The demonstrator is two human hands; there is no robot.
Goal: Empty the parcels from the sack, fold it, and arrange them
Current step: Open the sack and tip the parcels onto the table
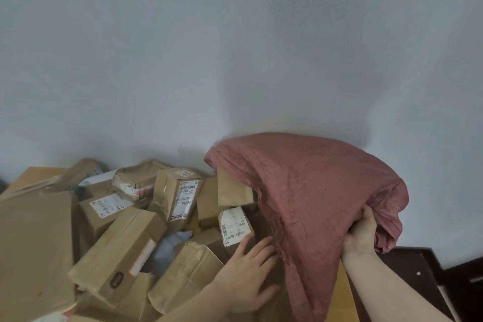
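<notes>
Sack: dusty pink, thin and crumpled, occupying the lower right of the frame. It is hanging limp and draping over the pile, so it is judged soft, light and prone to sliding through a loose grip. Best hold: a gathered bunch of cloth at the closed end, where the right hand is clamping a fistful and lifting, mouth tipping toward the centre.

Large flat carton: lying at the lower left edge, creased; likely stiff enough to lift by opposite edges, though its weight cannot be judged.

Long box: leaning in the lower centre-left, paper-wrapped, corners dented; likely rigid and easy to take by its long sides.

Upright labelled box: standing mid-pile at centre, touching its neighbours.

Plain box: sitting half inside the sack mouth, not yet out; likely to tumble as the cloth is raised.

Small labelled parcel: resting just below the sack mouth, beside the left hand.

Left hand: lying flat, fingers spread, pressing on brown parcels near the sack's edge, holding nothing.

Worktop: pale wood, showing at the left behind the heap.
</notes>
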